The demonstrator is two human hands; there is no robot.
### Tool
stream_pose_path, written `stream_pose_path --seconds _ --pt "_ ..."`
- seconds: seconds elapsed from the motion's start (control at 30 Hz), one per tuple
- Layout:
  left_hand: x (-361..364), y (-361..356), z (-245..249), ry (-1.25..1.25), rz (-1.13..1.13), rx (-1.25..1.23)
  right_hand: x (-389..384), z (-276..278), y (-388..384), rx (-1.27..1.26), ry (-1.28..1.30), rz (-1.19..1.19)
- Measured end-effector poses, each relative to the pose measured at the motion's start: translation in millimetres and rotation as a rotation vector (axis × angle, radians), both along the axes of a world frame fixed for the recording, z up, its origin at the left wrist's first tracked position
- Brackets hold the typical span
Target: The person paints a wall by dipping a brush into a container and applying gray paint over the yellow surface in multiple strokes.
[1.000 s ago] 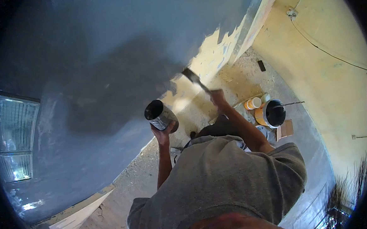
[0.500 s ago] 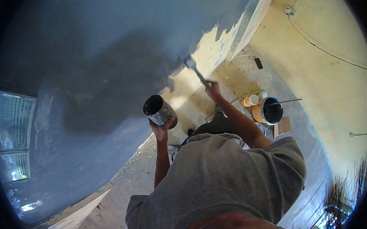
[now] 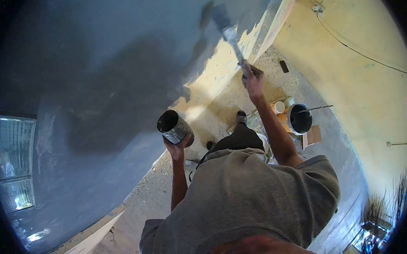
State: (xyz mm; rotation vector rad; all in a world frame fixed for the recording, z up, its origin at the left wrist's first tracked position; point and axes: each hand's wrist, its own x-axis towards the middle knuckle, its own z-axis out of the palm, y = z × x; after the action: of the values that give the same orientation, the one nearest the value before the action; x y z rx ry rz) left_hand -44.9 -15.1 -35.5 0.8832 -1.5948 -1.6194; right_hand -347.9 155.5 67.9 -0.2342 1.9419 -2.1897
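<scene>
My left hand (image 3: 176,148) is wrapped round the lower part of a paint-smeared can (image 3: 178,130), tilted with its dark open top toward the wall. In my right hand (image 3: 253,78) is the handle of a paintbrush (image 3: 231,35), its dark bristles pointing up near the wall. The wall (image 3: 117,62) in front is coated blue-grey over most of its face. A ragged patch of pale yellow (image 3: 210,83) shows along its lower right part. Shadows of the brush and of me fall on the painted area.
An orange bucket (image 3: 285,121) of dark paint with a stick across it stands on the floor at right, beside a small white-lidded tub (image 3: 278,107) and a piece of cardboard (image 3: 311,136). A dark flat object (image 3: 284,66) lies by the yellow wall (image 3: 347,69). A louvred window (image 3: 14,160) is at left.
My right hand has risen with the paintbrush, which now points higher up the wall. The left hand and can stay nearly where they were. A foot now shows below.
</scene>
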Motion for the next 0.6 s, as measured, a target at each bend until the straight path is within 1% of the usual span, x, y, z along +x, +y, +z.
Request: stream_pose_path --seconds 0.03,0.1,0.13,0.17,0.2,0.23,0.27,0.3,0.33,0.37,0.4,0.43,0.5,0.53,0.57,0.6 --pt "-4 1 11 -0.019 -0.026 0.001 1 -1 1 0.007 0.004 0.006" --pt "-17 3 26 -0.019 -0.039 0.001 -2 -8 -6 -0.202 -0.011 0.002" --pt "-23 3 30 -0.001 -0.071 -0.015 -2 -17 -14 -0.119 0.018 0.039" --pt "-25 4 33 0.012 -0.105 -0.031 -10 -49 -32 -0.004 0.169 0.009" --pt "-28 4 29 0.013 -0.101 -0.033 -14 -86 -43 0.135 0.207 0.062" --pt "-32 4 21 0.041 -0.111 -0.038 -25 -168 -46 0.313 0.257 0.057" --pt "-37 4 18 0.071 -0.123 -0.045 -8 -179 -41 0.343 0.323 -0.014" --pt "-41 7 24 0.078 -0.125 -0.053 -3 -213 -30 0.545 0.399 -0.118" --pt "-47 10 36 0.079 -0.175 -0.055 -10 -256 -18 0.743 0.076 0.116" --pt "-51 12 46 0.070 -0.225 -0.054 -8 -280 -6 0.780 0.000 0.119" --pt "-52 15 50 0.024 -0.206 -0.118 4 -284 5 0.826 -0.095 0.127" --pt "-50 20 46 0.014 -0.205 -0.113 7 -287 13 0.829 -0.105 0.133" --pt "-61 21 37 0.063 -0.210 -0.017 -8 -282 15 0.884 -0.096 0.131" --pt "-64 27 48 0.004 -0.179 -0.097 -32 -300 5 0.953 0.271 0.101" --pt "-65 31 45 -0.003 -0.177 -0.092 -57 -315 -6 1.003 0.640 0.071" --pt "-68 34 40 0.000 -0.183 -0.040 -60 -212 5 1.003 0.636 0.077"
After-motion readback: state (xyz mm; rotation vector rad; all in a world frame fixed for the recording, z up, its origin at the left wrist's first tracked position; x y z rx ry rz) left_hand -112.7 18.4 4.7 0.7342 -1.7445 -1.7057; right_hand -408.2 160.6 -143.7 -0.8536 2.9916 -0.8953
